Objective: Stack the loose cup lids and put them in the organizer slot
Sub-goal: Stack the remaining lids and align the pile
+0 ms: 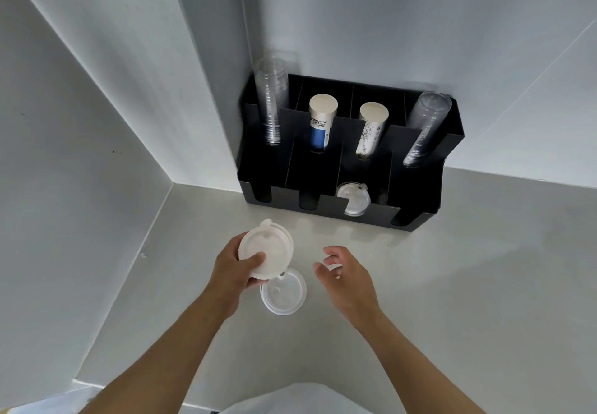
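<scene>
Counter: pale grey smooth countertop (pixel 452 268), set into a corner of white walls (pixel 113 90).
Organizer: black plastic box organizer with four divided slots (pixel 416 184), pushed against the back wall at the corner, front edge notched.
Clear cups, left: tall stack of clear plastic cups (pixel 270 100), leaning in the far-left slot, rising above the organizer rim.
Clear cups, right: second stack of clear plastic cups (pixel 426 129), tilted in the far-right slot.
Paper cups, blue: stack of white paper cups with blue print (pixel 320 123), second slot from left.
Paper cups, grey: stack of white paper cups with grey line print (pixel 371 129), third slot from left.
Left hand: left hand (pixel 234 271) over the counter in front of the organizer, gripping a small stack of white round plastic cup lids (pixel 266 249); thumb across the top lid, fingers underneath; lid count unclear, looks like two or three.
Right hand: right hand (pixel 347 276) just right of the held lids, apart from them, fingers loosely curled and spread; seemingly empty, though a pale edge by the fingertips cannot be made out.
Loose lid: translucent white round cup lid (pixel 283 292) flat on the counter, below the held stack, between the two hands.
Slotted lid: translucent white round lid (pixel 353 199) standing tilted in the front of the third slot, showing through the notch.
</scene>
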